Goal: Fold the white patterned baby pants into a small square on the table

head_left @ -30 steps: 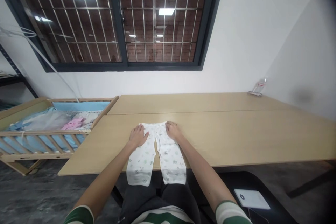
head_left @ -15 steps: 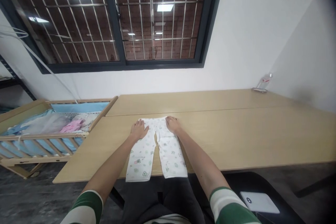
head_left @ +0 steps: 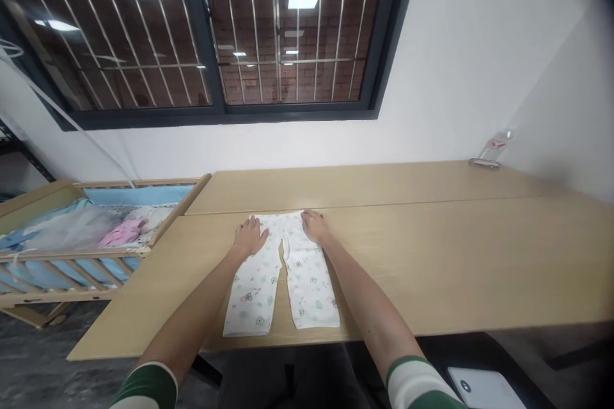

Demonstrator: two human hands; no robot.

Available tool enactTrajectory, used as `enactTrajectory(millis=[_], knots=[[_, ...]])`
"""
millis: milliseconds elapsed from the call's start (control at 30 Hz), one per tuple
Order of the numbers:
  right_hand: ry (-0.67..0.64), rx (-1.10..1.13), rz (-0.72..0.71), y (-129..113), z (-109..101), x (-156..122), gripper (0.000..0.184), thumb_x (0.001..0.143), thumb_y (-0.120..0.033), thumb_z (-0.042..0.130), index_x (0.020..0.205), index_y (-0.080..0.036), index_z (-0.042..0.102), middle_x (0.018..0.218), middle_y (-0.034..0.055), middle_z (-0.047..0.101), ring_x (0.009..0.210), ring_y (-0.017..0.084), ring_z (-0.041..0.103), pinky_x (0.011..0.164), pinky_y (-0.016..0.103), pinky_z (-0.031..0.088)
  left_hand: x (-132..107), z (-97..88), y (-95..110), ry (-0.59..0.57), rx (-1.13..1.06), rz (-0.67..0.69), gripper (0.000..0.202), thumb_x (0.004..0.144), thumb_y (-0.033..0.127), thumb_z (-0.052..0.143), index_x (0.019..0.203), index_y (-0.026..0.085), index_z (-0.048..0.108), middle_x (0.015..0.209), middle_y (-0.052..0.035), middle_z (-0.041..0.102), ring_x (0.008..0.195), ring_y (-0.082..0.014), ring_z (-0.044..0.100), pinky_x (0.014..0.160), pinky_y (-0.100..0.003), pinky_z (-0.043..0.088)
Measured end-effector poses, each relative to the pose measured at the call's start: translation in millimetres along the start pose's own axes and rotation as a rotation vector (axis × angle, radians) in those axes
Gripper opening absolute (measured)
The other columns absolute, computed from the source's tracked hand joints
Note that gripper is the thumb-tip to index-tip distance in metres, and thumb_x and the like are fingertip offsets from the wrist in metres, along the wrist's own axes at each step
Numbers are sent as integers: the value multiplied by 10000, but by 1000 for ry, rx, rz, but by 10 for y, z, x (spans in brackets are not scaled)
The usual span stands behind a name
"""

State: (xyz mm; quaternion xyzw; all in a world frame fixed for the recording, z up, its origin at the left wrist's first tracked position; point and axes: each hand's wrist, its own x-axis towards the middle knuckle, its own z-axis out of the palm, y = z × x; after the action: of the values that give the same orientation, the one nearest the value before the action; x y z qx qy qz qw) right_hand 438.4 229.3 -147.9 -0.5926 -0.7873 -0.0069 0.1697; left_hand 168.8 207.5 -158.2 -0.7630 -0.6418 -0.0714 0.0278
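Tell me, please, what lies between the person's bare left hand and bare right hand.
The waist end of the white, patterned fabric trousers lies between the left hand and the right hand, as the head view shows.

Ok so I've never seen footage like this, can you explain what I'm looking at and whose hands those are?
There's no machine: the camera sits on a person's head, looking forward and down, so the left hand and right hand are the wearer's own. Every picture comes from that camera. Small white printed trousers lie on the wooden table, legs toward the person. The left hand rests on one upper side; the right touches the opposite top corner, though I can't tell whether it grips. A clear bottle is at the table's far right; a crib is at left.
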Motion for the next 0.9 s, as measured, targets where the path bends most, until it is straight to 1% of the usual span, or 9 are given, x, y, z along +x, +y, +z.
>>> enactTrajectory(millis=[167, 333, 433, 467, 533, 600, 700, 800, 900], knots=[[-1, 63, -25, 63, -17, 28, 355, 999, -209, 389, 1237, -233, 651, 1429, 102, 579, 1313, 233, 481, 1082, 403, 315, 5, -104, 16, 13, -10, 20, 619, 1007, 502, 271, 1440, 87, 424, 1568, -239, 400, 1439, -353, 392, 1126, -519, 326], [3, 176, 28, 131, -27, 130, 318, 955, -199, 458, 1162, -231, 696, 1321, 83, 667, 1259, 227, 546, 1054, 365, 363, -63, -392, 199, 60, -52, 76, 497, 1000, 367, 354, 1400, 97, 471, 1527, -221, 460, 1425, -335, 409, 1133, -477, 329], [11, 266, 109, 213, -18, 279, 289, 934, -204, 486, 1094, -227, 726, 1145, 59, 746, 1112, 213, 643, 965, 314, 442, -305, -634, 505, 104, -95, 164, 438, 1000, 313, 363, 1371, 128, 506, 1488, -179, 509, 1383, -304, 450, 1125, -434, 338], [16, 296, 139, 244, -13, 332, 278, 930, -211, 497, 1082, -223, 729, 1100, 52, 758, 1061, 203, 666, 932, 297, 463, -447, -706, 648, 106, -114, 204, 404, 1004, 335, 373, 1318, 153, 550, 1423, -151, 572, 1318, -291, 507, 1099, -420, 365], [29, 351, 198, 299, 2, 427, 256, 921, -238, 526, 1073, -208, 730, 1037, 46, 769, 976, 188, 692, 877, 274, 496, -805, -808, 978, 80, -163, 307, 319, 1008, 368, 385, 1105, 213, 646, 1151, -77, 707, 1079, -234, 633, 967, -364, 447], [36, 399, 249, 332, 21, 496, 237, 906, -276, 566, 1052, -195, 735, 973, 44, 772, 908, 182, 704, 835, 268, 518, -1194, -842, 1323, -2, -299, 406, 318, 994, 392, 417, 926, 200, 661, 924, -75, 723, 900, -235, 664, 837, -367, 474], [23, 460, 295, 337, 48, 553, 202, 863, -325, 641, 978, -200, 750, 877, 30, 766, 849, 179, 707, 795, 262, 531, -1625, -791, 1746, -181, -380, 393, 391, 950, 510, 478, 843, 191, 676, 793, -94, 716, 784, -269, 684, 741, -389, 476], [-2, 505, 320, 321, 56, 582, 162, 813, -331, 700, 896, -203, 753, 815, 16, 755, 827, 175, 705, 779, 250, 529, -1768, -713, 1965, -290, -384, 327, 456, 917, 566, 492, 934, 165, 706, 871, -143, 741, 843, -331, 705, 739, -424, 491], [-16, 538, 341, 317, 41, 603, 156, 788, -308, 717, 883, -187, 745, 804, 18, 748, 813, 168, 699, 776, 247, 528, -1744, -683, 2007, -332, -373, 301, 413, 919, 485, 480, 982, 149, 711, 921, -162, 748, 875, -346, 711, 734, -430, 499]])
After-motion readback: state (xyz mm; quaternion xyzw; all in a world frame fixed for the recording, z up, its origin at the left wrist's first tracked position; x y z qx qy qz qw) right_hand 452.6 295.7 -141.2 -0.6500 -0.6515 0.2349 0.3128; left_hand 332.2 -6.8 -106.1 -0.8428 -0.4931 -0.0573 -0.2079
